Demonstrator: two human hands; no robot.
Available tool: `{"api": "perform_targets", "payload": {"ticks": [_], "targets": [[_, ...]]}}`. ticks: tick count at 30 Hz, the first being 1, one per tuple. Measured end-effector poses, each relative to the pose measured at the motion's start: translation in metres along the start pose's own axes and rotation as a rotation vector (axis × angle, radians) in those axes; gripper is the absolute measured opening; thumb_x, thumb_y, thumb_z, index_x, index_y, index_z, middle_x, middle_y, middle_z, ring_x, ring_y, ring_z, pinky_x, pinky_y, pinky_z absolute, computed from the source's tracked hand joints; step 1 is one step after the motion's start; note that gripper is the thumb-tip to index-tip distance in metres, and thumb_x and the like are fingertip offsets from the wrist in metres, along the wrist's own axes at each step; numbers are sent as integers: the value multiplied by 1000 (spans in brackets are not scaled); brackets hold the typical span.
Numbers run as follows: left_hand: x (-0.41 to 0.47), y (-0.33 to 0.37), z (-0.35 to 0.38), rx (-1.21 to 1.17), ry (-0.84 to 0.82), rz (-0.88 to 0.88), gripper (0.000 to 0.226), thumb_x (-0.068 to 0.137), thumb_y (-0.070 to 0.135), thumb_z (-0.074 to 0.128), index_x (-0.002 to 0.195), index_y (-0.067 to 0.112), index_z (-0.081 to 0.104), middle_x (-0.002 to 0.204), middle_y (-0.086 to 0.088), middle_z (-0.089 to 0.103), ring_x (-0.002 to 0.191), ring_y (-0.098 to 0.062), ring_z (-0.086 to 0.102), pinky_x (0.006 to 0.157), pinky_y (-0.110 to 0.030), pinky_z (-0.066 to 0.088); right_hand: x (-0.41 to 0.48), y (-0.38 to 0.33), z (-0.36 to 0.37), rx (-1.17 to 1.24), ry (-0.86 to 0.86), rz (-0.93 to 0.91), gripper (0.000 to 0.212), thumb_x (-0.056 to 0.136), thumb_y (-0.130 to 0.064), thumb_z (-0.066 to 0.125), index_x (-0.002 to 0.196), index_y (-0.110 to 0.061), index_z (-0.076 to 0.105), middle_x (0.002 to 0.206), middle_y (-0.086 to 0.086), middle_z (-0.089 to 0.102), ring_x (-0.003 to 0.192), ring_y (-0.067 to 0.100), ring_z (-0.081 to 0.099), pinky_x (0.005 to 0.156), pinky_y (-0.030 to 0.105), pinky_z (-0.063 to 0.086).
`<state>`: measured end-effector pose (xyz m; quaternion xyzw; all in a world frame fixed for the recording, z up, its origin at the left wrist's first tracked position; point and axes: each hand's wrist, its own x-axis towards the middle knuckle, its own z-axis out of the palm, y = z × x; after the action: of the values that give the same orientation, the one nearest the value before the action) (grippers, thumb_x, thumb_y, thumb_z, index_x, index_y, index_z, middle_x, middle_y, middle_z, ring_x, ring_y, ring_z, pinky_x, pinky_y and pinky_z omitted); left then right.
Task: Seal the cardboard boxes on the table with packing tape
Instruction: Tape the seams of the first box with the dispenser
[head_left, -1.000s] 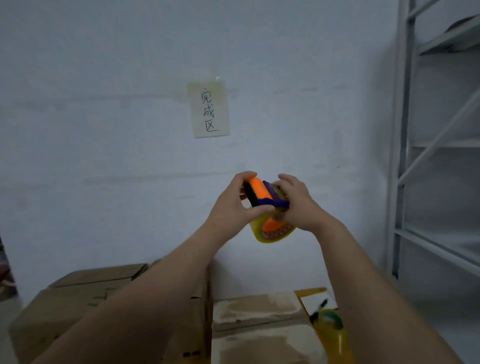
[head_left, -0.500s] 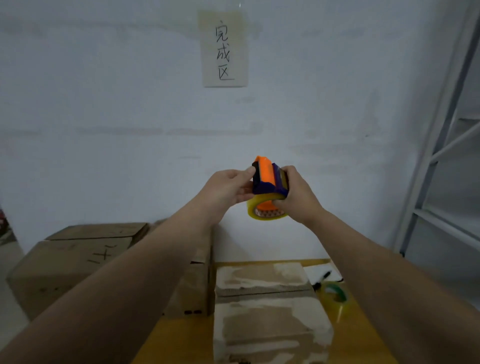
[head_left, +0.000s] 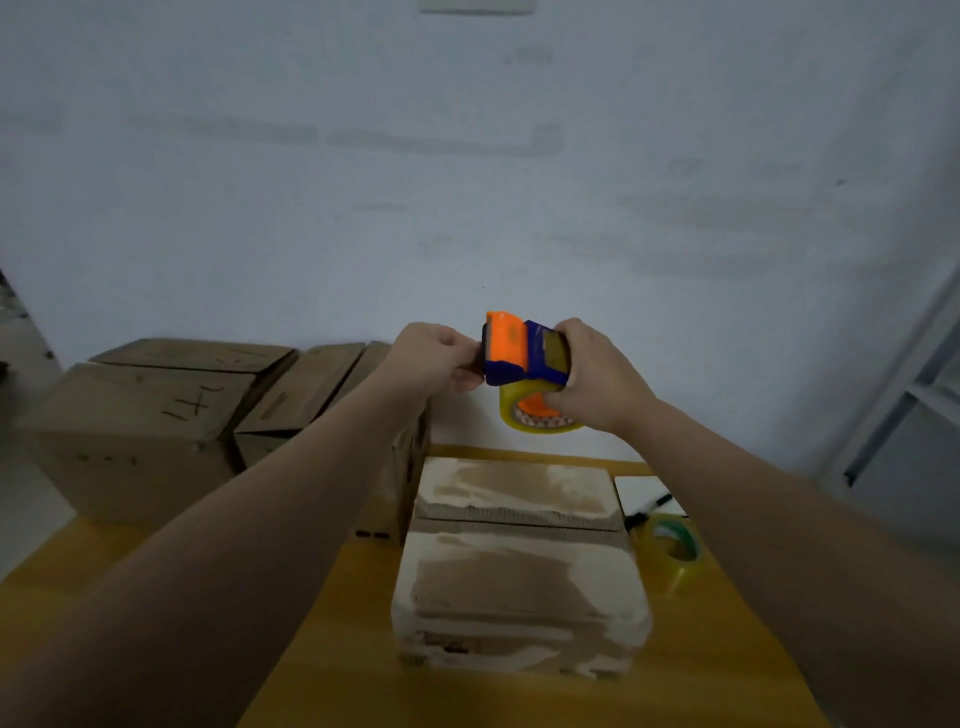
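Both hands are up over the cardboard box (head_left: 519, 561) on the yellow table (head_left: 332, 675): keep your right hand (head_left: 597, 379) clenched around the tape dispenser (head_left: 524, 358), and let your left hand (head_left: 434, 356), pinching at its cutter end, draw the tape free evenly.

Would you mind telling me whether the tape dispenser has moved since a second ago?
Yes. The tape dispenser, held in both hands, has come down toward the unsealed cardboard box on the table, though the camera tilted too, so how far is unclear.

The wall sign (head_left: 475, 5) is cut off by the top edge.
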<state>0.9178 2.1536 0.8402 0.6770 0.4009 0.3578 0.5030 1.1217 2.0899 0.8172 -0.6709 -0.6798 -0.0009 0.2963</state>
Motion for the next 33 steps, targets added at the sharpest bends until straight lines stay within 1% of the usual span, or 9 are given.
{"api": "perform_targets", "payload": {"ticks": [2,6,10,13,16,18,23,29,33], "targets": [[4,-8,-2,36,14,-13,14,87,12,65,77,2,67,60,-6,68,65,-16,67,69,-28,58,0,9,7,-19,-58,-31,59,65,-26,81,106,-26,39,96,-6,48,81,12,51,57,17,35],[3,-29,-9,49,6,-85,15,85,11,67,79,-2,66,64,-7,67,59,-13,63,57,-22,54,-1,17,21,-15,-170,-86,70,68,-36,79,124,-25,38,104,-3,51,89,17,55,66,25,46],[-11,-67,-39,115,70,-195,13,86,16,67,81,4,69,61,0,69,54,-7,64,48,-13,48,-13,33,29,-223,-332,-69,97,66,-68,69,143,-47,14,103,-1,47,87,18,50,73,31,42],[-19,-104,-50,177,105,-296,14,88,19,65,81,7,67,68,-3,67,58,-10,63,48,-14,47,-28,38,43,-399,-459,-63,94,71,-80,51,144,-54,-2,95,-2,42,80,15,46,68,29,35],[-29,-146,-36,212,128,-328,21,91,20,59,73,10,60,64,-2,58,61,-15,55,55,-22,46,-41,30,71,-450,-529,-109,83,77,-79,42,147,-48,8,94,0,44,79,16,43,66,29,34],[-37,-172,-30,232,149,-356,23,92,29,58,78,10,59,69,-2,60,65,-16,58,59,-24,47,-48,24,87,-456,-550,-106,80,80,-77,38,148,-47,9,98,3,46,80,17,40,66,28,33],[-38,-212,-29,204,225,-435,31,91,37,59,96,6,60,73,-5,61,58,-10,56,42,-15,39,-51,9,115,-566,-547,-215,69,89,-68,33,148,-47,3,120,6,43,100,26,48,74,32,33],[-9,-239,-32,446,178,-425,35,89,44,58,65,23,44,67,4,49,61,-8,44,62,-29,36,-34,-4,136,-654,-538,-150,69,88,-65,44,148,-44,16,127,7,45,113,30,45,92,38,35],[3,-262,-32,379,170,-501,33,87,44,61,70,19,48,69,3,51,65,-13,47,68,-32,42,-22,-10,150,-661,-563,-114,68,87,-64,48,146,-44,23,130,5,46,115,30,45,95,40,35]]}}
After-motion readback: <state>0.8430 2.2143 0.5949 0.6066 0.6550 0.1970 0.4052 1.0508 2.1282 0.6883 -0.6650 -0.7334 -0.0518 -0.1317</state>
